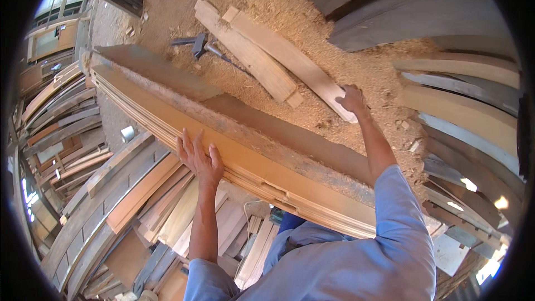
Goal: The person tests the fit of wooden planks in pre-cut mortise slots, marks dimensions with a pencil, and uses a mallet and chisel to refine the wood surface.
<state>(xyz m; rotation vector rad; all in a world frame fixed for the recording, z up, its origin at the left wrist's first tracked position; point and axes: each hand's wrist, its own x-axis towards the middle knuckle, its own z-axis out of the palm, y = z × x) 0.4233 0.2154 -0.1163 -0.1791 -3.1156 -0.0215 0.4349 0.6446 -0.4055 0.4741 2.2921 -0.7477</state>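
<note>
Head view, with the panel stack (pixel 245 164) as landmark: on its near side, toward its left end, sits one pale cylinder (pixel 127 133). The left hand (pixel 200 159) lies spread on top of the stack, grasping nothing, probably to brace the leaning body; the stack's layers are too tight to count. Beyond the stack lies one hammer-like tool (pixel 199 46), then two planks on sawdust (pixel 301 14): the left plank (pixel 246 51) untouched, the right plank (pixel 290 61) clasped by the right hand (pixel 352 100) at its nearer end, likely because that end is easiest to reach across the stack.
</note>
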